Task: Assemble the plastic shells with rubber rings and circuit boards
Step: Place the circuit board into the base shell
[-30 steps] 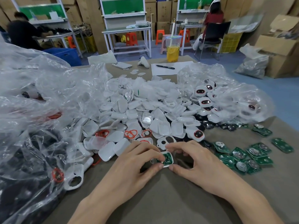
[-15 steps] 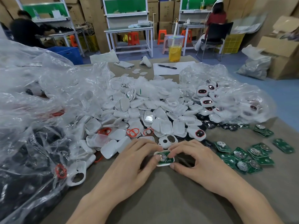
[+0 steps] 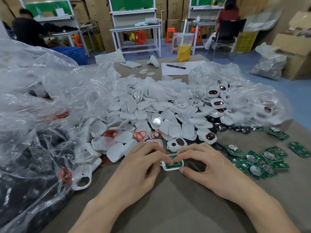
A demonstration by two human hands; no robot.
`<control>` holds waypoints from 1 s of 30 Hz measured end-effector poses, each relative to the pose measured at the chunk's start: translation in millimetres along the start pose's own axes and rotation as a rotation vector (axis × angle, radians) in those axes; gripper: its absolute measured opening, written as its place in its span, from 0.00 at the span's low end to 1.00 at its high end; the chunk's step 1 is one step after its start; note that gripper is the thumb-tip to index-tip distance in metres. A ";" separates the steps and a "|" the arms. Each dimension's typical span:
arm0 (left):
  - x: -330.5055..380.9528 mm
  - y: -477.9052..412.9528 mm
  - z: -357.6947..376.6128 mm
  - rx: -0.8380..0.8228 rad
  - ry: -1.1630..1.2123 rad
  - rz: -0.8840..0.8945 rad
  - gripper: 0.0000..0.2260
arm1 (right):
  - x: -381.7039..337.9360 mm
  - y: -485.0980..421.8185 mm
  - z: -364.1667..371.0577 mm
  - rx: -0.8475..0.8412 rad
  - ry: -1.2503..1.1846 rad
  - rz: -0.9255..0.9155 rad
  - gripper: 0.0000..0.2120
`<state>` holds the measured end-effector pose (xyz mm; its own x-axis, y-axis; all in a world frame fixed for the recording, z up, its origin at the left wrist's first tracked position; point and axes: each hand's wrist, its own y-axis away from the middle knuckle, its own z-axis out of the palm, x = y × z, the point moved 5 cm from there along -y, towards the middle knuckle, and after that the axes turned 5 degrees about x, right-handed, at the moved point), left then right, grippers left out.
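**Item in work:** small white rounded-square plastic shell (image 3: 168, 169), open side up on the grey-brown table (image 3: 168, 207), near its front edge and between the two hands. A green circuit board (image 3: 176, 164) is seated inside it, partly covered by fingertips.

**Left hand** (image 3: 138, 167): fingers curled, tips on the shell's left rim and on the board, holding it down.

**Right hand** (image 3: 207, 163): fingers curled, forefinger on top of the board, thumb against the shell's near right corner, pinching the shell.

**Just behind the shell:** white plastic cover with two oval holes (image 3: 176, 144).

**Behind that:**
- A broad heap of loose white plastic shell halves (image 3: 143, 115) across the middle of the table.
- Orange-red rubber rings (image 3: 139, 135) scattered along the heap's near edge.

**Right of the hands:** a loose spread of green circuit boards with silver coin cells (image 3: 262, 158), some overlapping.

**Far right:** a crumpled clear plastic bag (image 3: 249, 98) with white shells fitted with red rings and dark centres (image 3: 217, 103) spilling from it.

**Left:** a large clear plastic bag (image 3: 42, 98) with dark parts showing through; what they are cannot be told.

**Far end of the table:**
- A clear cup of yellow drink (image 3: 184, 47).
- A black pen (image 3: 175, 66) lying on a white sheet of paper (image 3: 193, 71).
- A white phone (image 3: 130, 64).
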<state>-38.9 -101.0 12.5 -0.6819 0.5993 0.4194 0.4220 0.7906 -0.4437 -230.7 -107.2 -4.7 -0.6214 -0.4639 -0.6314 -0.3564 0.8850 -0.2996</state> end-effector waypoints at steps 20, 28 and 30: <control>12.9 2.7 1.5 -0.066 -0.066 0.097 0.17 | -3.4 0.1 -1.3 -0.016 -0.005 0.029 0.04; 10.2 6.2 0.2 -0.118 -0.022 0.095 0.15 | -2.5 0.2 -1.0 -0.011 -0.015 0.038 0.05; 10.5 5.0 -0.4 -0.111 0.003 0.100 0.14 | -1.2 -1.1 -3.2 -0.003 -0.058 0.052 0.07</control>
<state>-43.7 -90.6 15.0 -0.6313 0.6761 0.3799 0.5516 0.7358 -0.3929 -231.8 -107.7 -1.3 -0.5977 -0.4147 -0.6862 -0.3270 0.9075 -0.2636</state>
